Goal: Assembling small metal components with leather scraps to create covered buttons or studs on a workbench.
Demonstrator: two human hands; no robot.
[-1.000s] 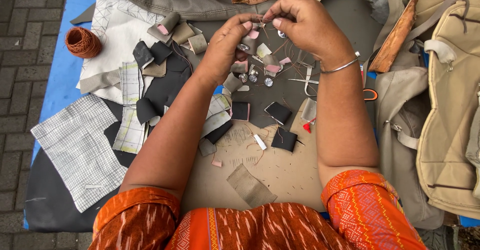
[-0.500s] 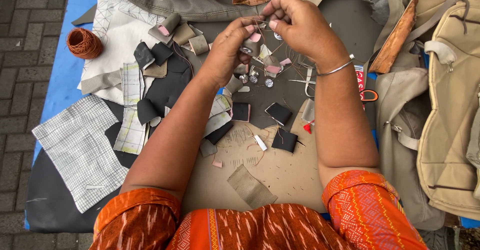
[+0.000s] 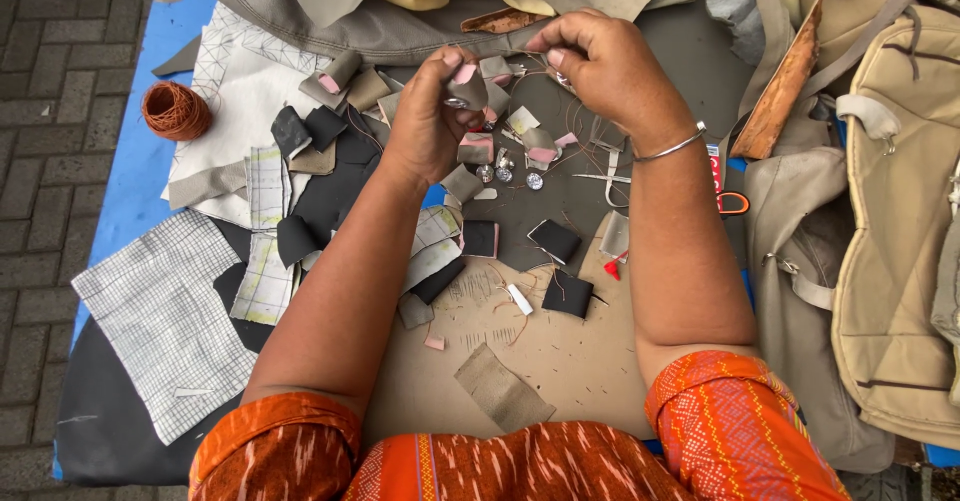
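One tan work board (image 3: pixel 560 361) lies under my arms. One beige backpack (image 3: pixel 900 231) sits at the right. One orange thread spool (image 3: pixel 175 111) sits far left. My left hand (image 3: pixel 430 126) pinches one small grey-and-pink leather piece (image 3: pixel 467 88). My right hand (image 3: pixel 605 66) pinches something too small to identify.

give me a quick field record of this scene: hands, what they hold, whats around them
left hand: left hand pinches a small grey piece with a pink patch
right hand: right hand raised beside it, fingertips pinched; what they grip is too small to tell
wrist: silver bangle on the right
below hands: small metal fittings and black squares on brown board
far left: orange thread spool, checked fabric
right: beige bag
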